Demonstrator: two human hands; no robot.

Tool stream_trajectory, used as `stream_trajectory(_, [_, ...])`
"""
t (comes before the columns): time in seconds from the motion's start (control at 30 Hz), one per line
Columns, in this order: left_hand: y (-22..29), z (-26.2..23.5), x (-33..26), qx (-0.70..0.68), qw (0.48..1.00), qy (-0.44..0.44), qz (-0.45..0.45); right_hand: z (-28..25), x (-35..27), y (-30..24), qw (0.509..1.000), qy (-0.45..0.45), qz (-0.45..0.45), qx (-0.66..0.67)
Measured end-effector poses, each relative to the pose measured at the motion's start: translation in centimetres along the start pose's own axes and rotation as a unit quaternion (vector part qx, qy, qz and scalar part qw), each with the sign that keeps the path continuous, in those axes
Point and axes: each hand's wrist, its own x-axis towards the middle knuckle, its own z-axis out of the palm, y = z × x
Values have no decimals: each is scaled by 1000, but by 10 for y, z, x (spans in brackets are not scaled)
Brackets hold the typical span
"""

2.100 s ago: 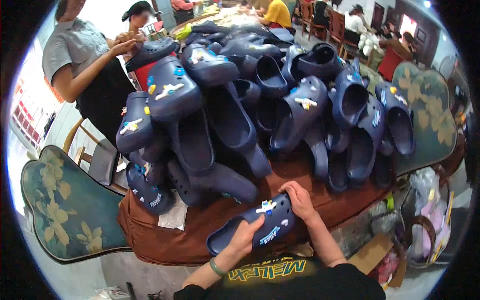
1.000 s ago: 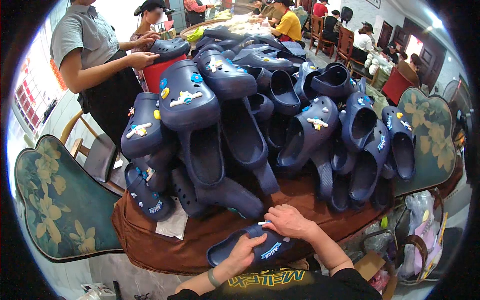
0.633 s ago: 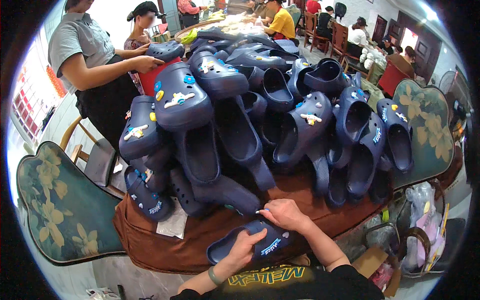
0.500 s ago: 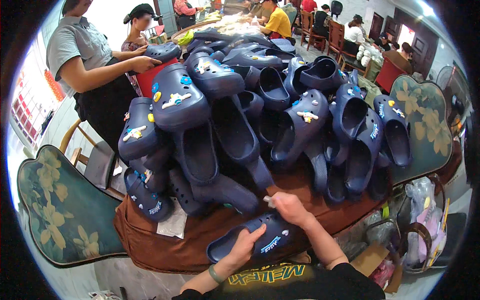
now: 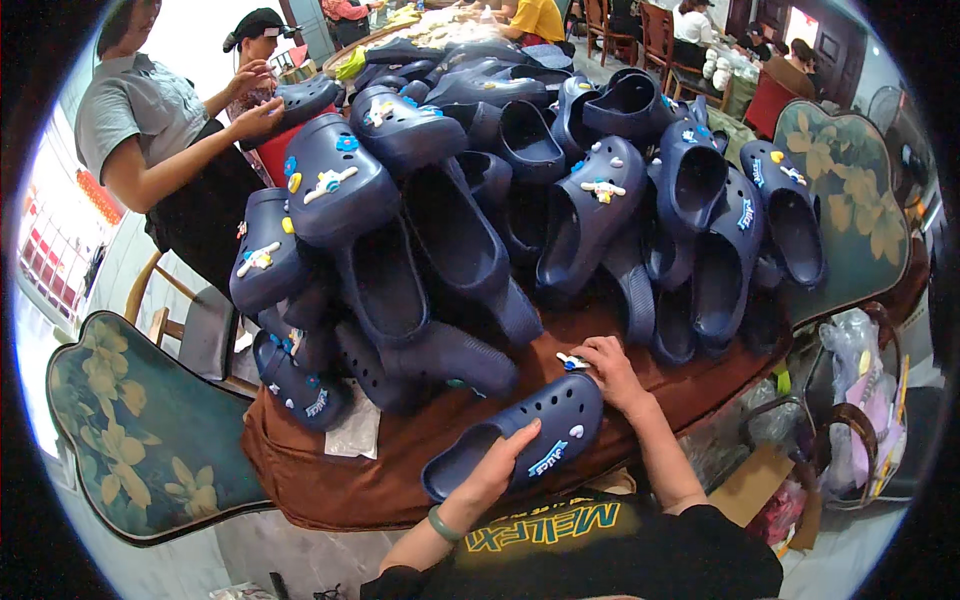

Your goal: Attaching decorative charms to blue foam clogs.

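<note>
A navy clog (image 5: pixel 560 412) with holes in its upper lies tilted close to my body, its toe to the right. A blue lettered charm and a small white heart sit on its side. My left hand (image 5: pixel 490 470) grips the clog by its near side, thumb across the upper. Beyond the toe, my right hand (image 5: pixel 612 375) pinches a small white, blue and yellow shoe charm (image 5: pixel 572 362), apart from the holes. Just past my hands rises a big pile of navy clogs (image 5: pixel 370 280), several of them carrying charms.
A brown cloth (image 5: pixel 400 475) covers the table. A white packet (image 5: pixel 353 425) lies at its left. Floral-backed chairs stand at the left (image 5: pixel 120 440) and right (image 5: pixel 850 210). Bags (image 5: pixel 850 400) sit at the lower right. A person (image 5: pixel 150 130) across the left holds a clog.
My right hand has moved slightly right and up; the charm in its fingers now shows its coloured face. The clog has shifted a little right and up. The person at the left has raised a hand.
</note>
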Motion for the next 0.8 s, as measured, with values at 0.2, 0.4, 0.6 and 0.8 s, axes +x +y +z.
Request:
stream_trajectory(0.2, [-12, -8, -12, 190, 978, -18, 79, -12, -18, -17, 999, 23, -11, 46])
stream_trajectory(0.4, [12, -11, 12, 226, 958, 65, 163, -19, -15, -32, 973, 121, 60, 188])
stream_trajectory(0.6, [0, -12, 19, 94, 989, 60, 99, -18, -29, -51, 989, -46, -30, 140])
stream_trajectory(0.8, [-10, -11, 15, 83, 991, 60, 83, -13, -35, -48, 991, -71, -95, 70])
